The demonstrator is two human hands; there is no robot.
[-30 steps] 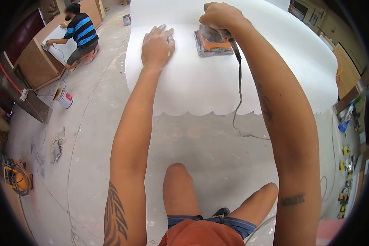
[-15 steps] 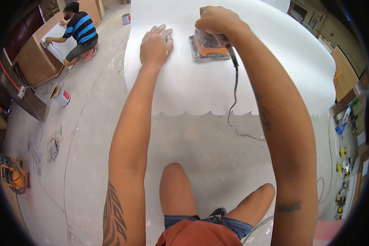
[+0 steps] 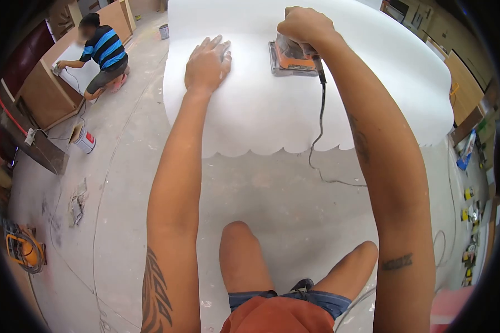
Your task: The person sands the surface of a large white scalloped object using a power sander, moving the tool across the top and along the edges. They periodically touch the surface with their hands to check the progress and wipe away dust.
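Note:
A large white panel with a scalloped near edge spreads out in front of me. My left hand rests flat on it, fingers stretched and dusted with white. To the right, my right hand is wrapped around the top of an orange and grey electric sander. The sander's square base sits on the panel's surface, and my palm hides its upper body. From its back a black power cord runs down over the panel's edge to the floor.
At the upper left another person crouches by a wooden cabinet, one hand on a tool against a white panel. A paint can, an orange machine and cords lie on the floor. Several small yellow items line the right side.
My right hand has slid the sander slightly to the right across the panel. My left hand stays flat in nearly the same place. The view has shifted a little.

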